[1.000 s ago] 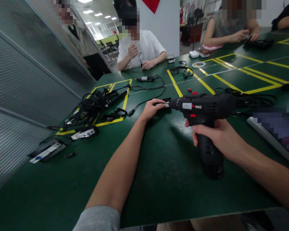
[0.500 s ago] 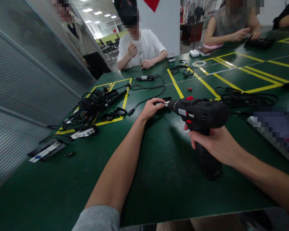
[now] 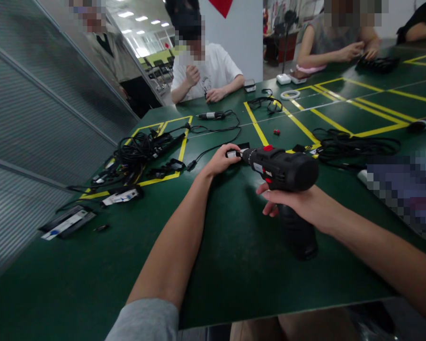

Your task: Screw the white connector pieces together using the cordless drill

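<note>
My right hand (image 3: 298,203) is wrapped round the grip of a black cordless drill (image 3: 284,166) with red switches, some fingers loose in front of the handle. The drill points left, its bit meeting a small black part (image 3: 233,153) with a light label that lies on the green table (image 3: 230,265). My left hand (image 3: 220,160) grips this part from the left, fingers over its top and touching it near the bit. The exact contact of the bit is too small to tell.
Tangled black cables (image 3: 138,149) and flat parts (image 3: 69,223) lie at the left. A black pen-shaped tool (image 3: 211,115) is ahead. More cables (image 3: 355,144) and a blurred flat object (image 3: 401,189) lie at the right. A person in white (image 3: 216,66) sits across the table.
The drill and my right hand have shifted left, and the drill now sits closer to my left hand. Right-hand fingers have loosened from the handle. The view has shifted slightly.
</note>
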Demonstrator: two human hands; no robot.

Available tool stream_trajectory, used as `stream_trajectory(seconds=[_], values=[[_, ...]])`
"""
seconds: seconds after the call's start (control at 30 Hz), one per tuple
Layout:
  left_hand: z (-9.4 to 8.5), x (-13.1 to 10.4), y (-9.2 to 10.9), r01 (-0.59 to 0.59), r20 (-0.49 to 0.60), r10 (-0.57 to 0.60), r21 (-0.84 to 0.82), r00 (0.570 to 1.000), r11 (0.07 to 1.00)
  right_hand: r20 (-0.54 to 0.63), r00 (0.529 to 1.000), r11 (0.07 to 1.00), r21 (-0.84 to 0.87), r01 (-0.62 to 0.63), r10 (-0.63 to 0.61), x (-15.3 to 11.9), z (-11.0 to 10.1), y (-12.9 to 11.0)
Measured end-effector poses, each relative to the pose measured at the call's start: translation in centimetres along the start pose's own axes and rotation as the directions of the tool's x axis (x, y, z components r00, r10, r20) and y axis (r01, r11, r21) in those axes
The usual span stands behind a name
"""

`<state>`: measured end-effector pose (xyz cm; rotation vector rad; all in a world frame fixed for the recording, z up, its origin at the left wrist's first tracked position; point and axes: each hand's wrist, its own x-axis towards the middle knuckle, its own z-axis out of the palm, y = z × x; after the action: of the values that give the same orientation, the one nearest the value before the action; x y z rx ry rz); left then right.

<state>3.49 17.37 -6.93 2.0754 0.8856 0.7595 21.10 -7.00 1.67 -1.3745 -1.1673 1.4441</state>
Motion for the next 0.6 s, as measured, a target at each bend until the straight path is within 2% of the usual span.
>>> stream_trajectory(seconds=[0.13,0.33,0.5,0.6], values=[[0.1,0.1,0.1,0.002,-0.012,-0.001,0.018,1.000,1.000,-0.040,0.996,0.996,0.044,-0.080,0.082,0.1,0.4,-0.5],[0.2,-0.1,0.4,0.006,-0.043,-0.005,0.030,0.999,1.000,0.053,0.993,0.994,0.039,-0.103,0.101,-0.3,-0.1,-0.6],[0.2,-0.2,0.1,-0.039,-0.064,0.043,0.070,0.997,0.997,0.088,0.990,0.991,-0.094,-0.099,0.107,-0.6,-1.0,-0.5],[0.1,-0.2,0.0,-0.070,-0.029,0.072,0.061,0.997,0.996,0.068,0.988,0.990,-0.039,-0.133,0.135,-0.8,-1.2,-0.2]])
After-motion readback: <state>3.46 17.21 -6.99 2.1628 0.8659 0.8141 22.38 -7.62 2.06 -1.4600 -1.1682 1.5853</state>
